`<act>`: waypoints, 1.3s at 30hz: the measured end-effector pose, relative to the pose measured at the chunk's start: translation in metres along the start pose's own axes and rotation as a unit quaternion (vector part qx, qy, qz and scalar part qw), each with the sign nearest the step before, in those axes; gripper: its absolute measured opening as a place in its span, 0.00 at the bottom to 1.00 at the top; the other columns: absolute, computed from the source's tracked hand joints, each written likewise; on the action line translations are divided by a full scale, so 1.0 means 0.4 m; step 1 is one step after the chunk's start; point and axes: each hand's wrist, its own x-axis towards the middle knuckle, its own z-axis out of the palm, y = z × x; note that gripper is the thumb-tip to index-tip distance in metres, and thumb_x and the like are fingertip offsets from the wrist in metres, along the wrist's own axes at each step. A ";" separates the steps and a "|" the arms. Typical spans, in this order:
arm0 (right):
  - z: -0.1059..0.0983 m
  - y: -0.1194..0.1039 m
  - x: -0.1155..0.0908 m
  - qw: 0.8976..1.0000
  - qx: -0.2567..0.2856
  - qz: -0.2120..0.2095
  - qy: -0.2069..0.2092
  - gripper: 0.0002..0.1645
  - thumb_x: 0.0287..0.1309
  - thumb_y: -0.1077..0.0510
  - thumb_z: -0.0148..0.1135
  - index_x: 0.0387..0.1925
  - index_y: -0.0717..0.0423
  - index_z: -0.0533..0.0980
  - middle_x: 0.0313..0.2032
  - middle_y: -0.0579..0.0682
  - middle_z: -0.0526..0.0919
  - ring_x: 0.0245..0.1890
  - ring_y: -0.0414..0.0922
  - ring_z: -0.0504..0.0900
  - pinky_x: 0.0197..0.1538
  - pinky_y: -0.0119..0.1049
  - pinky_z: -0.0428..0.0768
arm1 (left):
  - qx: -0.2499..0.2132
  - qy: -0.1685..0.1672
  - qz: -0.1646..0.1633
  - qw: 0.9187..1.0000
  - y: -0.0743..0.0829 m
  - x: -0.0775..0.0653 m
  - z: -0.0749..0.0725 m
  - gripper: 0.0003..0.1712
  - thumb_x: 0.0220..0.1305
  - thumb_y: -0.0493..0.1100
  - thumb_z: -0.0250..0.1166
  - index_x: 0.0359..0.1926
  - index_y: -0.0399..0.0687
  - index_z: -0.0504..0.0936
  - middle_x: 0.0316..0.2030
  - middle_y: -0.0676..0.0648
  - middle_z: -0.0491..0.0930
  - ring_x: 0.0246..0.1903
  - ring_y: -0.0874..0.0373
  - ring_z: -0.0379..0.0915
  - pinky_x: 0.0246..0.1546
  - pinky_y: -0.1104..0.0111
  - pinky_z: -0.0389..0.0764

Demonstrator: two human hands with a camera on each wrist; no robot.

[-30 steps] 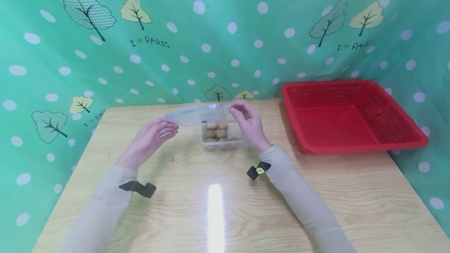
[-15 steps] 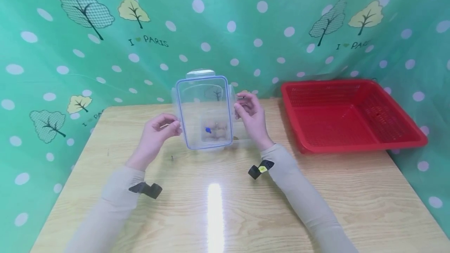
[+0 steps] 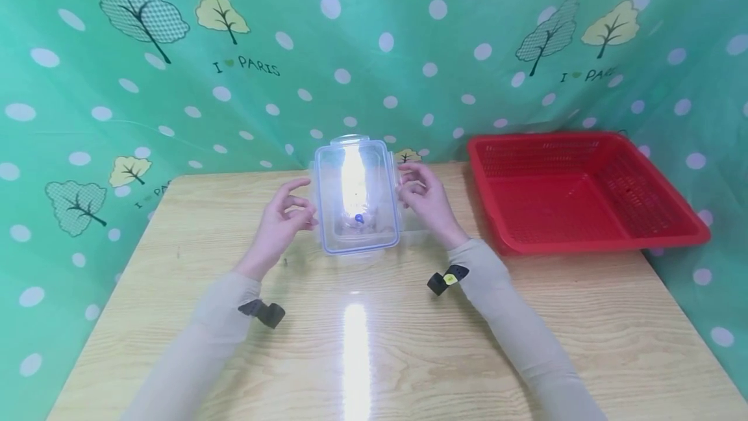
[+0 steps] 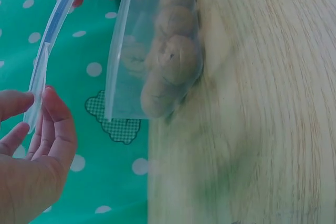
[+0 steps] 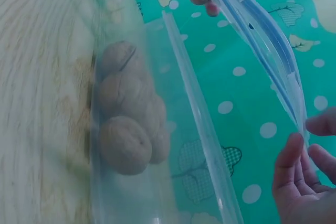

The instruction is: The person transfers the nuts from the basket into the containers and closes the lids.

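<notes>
A clear plastic lid (image 3: 358,177) with a blue seal and side flaps is held between both hands, raised above a clear box in the head view. My left hand (image 3: 283,219) pinches its left flap between thumb and fingers. On the opposite side, my right hand (image 3: 429,203) pinches the right flap. In the left wrist view the box (image 4: 118,72) stands apart beneath the lid. Several round brown things (image 4: 177,59), resembling walnuts, lie inside and blur through the plastic. From above, the lid covers most of the box and its contents. A small blue spot (image 3: 359,218) shows at the lid.
A big red plastic basket (image 3: 584,213) stands at the right on the wooden table (image 3: 432,356). Behind the table hangs a green dotted curtain (image 3: 386,70). A tiny dark mark (image 3: 286,262) lies left of the box.
The lid was flat and edge-on above the box, then turned up to face the camera. It has since moved slightly right and tilted lower, both hands going with it.
</notes>
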 end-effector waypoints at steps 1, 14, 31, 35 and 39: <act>-0.005 0.001 -0.001 1.000 -0.008 0.010 -0.009 0.28 0.55 0.75 0.55 0.60 0.72 0.66 0.45 0.66 0.72 0.31 0.45 0.77 0.35 0.34 0.80 | 0.001 -0.002 -0.002 1.000 -0.003 0.002 0.003 0.32 0.64 0.26 0.57 0.69 0.42 0.63 0.38 0.40 0.73 0.27 0.58 0.79 0.36 0.63 0.84; -0.075 0.092 0.010 0.997 0.036 0.050 -0.053 0.32 0.61 0.68 0.56 0.67 0.53 0.67 0.57 0.57 0.68 0.40 0.54 0.84 0.43 0.45 0.84 | -0.015 -0.072 -0.027 0.997 -0.016 0.013 0.022 0.39 0.61 0.27 0.59 0.71 0.42 0.54 0.47 0.37 0.68 0.32 0.55 0.81 0.39 0.59 0.84; -0.085 0.086 0.013 0.978 0.069 0.106 -0.167 0.29 0.62 0.66 0.56 0.65 0.57 0.70 0.64 0.50 0.71 0.52 0.56 0.78 0.49 0.42 0.81 | 0.046 -0.198 -0.048 0.978 0.007 0.146 -0.069 0.29 0.70 0.41 0.58 0.69 0.49 0.63 0.60 0.36 0.69 0.52 0.43 0.74 0.54 0.59 0.76; -0.081 0.088 0.016 0.973 0.081 0.108 -0.189 0.29 0.62 0.68 0.55 0.65 0.62 0.69 0.64 0.54 0.71 0.57 0.60 0.74 0.51 0.45 0.80 | 0.043 -0.233 -0.053 0.970 0.006 0.151 -0.054 0.31 0.68 0.34 0.57 0.70 0.50 0.63 0.54 0.26 0.69 0.43 0.43 0.76 0.46 0.58 0.80; -0.080 0.090 0.018 0.975 0.064 0.103 -0.186 0.27 0.62 0.67 0.56 0.63 0.63 0.70 0.63 0.54 0.72 0.59 0.54 0.72 0.54 0.41 0.78 | 0.035 -0.253 -0.053 0.965 0.004 0.145 -0.043 0.31 0.63 0.29 0.56 0.67 0.46 0.65 0.49 0.24 0.67 0.34 0.50 0.75 0.37 0.61 0.82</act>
